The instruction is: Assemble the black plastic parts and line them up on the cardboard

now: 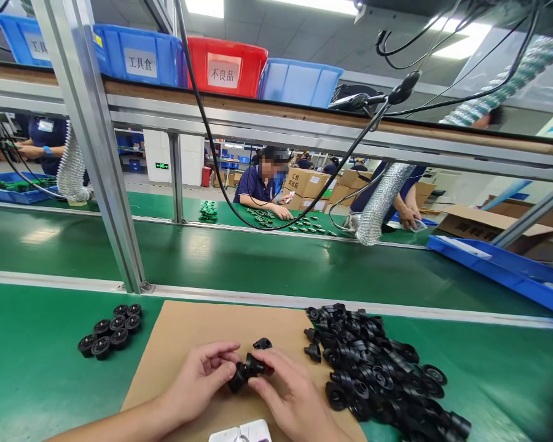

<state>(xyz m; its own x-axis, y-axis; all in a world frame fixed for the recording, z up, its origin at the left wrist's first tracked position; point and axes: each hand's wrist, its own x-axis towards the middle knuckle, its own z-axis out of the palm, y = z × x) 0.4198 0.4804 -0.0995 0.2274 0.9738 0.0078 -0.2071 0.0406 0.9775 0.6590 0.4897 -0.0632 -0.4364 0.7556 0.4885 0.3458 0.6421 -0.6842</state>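
Two hands are recorded in the head view, over a cardboard sheet (184, 331). A black part (249, 369) is pinched between them: the left hand (201, 373) is closed on its left end, the right hand (291, 400) on its right end. A loose piece (262, 344) lies just beyond the fingertips. A heap of black parts (373, 374) is noted right of the right hand; a cluster of round caps (111, 328) well left of the left hand.
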